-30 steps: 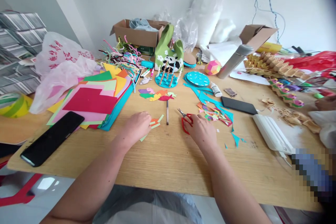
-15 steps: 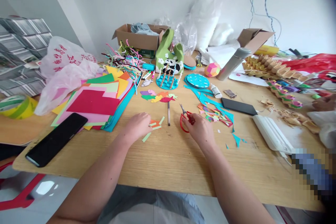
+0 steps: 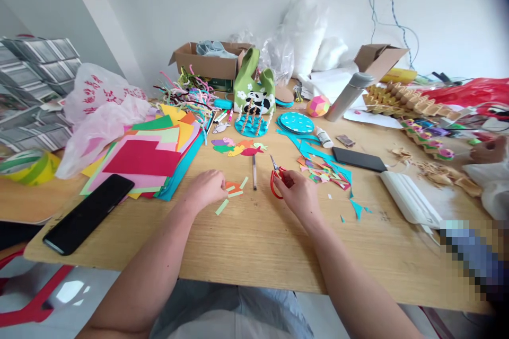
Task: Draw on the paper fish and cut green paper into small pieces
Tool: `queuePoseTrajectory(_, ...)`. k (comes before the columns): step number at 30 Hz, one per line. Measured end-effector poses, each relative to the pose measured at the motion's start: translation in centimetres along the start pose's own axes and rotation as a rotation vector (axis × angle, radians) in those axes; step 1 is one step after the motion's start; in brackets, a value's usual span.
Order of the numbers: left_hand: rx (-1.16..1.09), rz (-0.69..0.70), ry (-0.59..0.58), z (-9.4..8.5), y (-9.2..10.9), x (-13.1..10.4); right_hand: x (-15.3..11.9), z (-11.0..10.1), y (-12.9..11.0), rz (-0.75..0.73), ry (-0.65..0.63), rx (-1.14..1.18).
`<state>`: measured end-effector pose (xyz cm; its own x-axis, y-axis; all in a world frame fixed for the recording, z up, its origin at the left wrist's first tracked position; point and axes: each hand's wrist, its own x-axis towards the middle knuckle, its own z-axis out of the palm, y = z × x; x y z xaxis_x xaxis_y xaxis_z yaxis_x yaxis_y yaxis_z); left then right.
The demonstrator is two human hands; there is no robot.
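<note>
My right hand (image 3: 298, 193) grips a pair of red-handled scissors (image 3: 275, 174), its pointed blades aimed away from me. My left hand (image 3: 207, 188) has its fingers curled together at the left edge of a small orange paper piece (image 3: 234, 186). Whatever those fingertips hold, if anything, is hidden. Pale green paper strips lie on and around the orange piece, one pale green strip (image 3: 221, 207) just below it. Between my hands a pen (image 3: 255, 172) rests on the table. Beyond it sit several colourful paper fish (image 3: 240, 147).
Coloured paper sheets (image 3: 143, 156) and a black phone (image 3: 89, 214) lie left. Paper scraps (image 3: 324, 172), a glue bottle (image 3: 325, 137), a black slab (image 3: 359, 159) and a white device (image 3: 409, 198) are right. Behind stand a panda bag (image 3: 254, 90) and a grey flask (image 3: 350, 96). Another person's hand (image 3: 489, 149) shows far right.
The view has shifted slightly. My left hand has drawn back a little from the orange paper; my right hand keeps hold of the scissors.
</note>
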<state>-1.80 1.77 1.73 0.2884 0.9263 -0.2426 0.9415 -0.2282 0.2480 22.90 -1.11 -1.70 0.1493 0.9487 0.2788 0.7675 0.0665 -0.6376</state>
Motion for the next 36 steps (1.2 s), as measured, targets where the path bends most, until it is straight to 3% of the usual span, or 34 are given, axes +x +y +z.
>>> queuePoseTrajectory(5,-0.005,-0.064,-0.036,-0.5,0.2,-0.3,-0.1,-0.1,-0.2,-0.011,0.001,0.024)
queuePoseTrajectory(16,-0.004,-0.039,-0.030,-0.6,0.4,-0.3,-0.3,-0.4,-0.8,-0.035,0.006,0.056)
queuePoseTrajectory(23,-0.069,0.100,0.079,-1.0,-0.8,0.2,-0.4,-0.5,-1.0,-0.026,0.023,0.095)
queuePoseTrajectory(30,0.186,0.172,0.064,-1.3,0.9,-1.7,-0.4,-0.5,-1.0,-0.035,0.040,0.129)
queuePoseTrajectory(36,0.377,0.209,0.060,-0.5,2.4,-2.3,-0.4,-0.6,-1.1,-0.054,0.044,0.117)
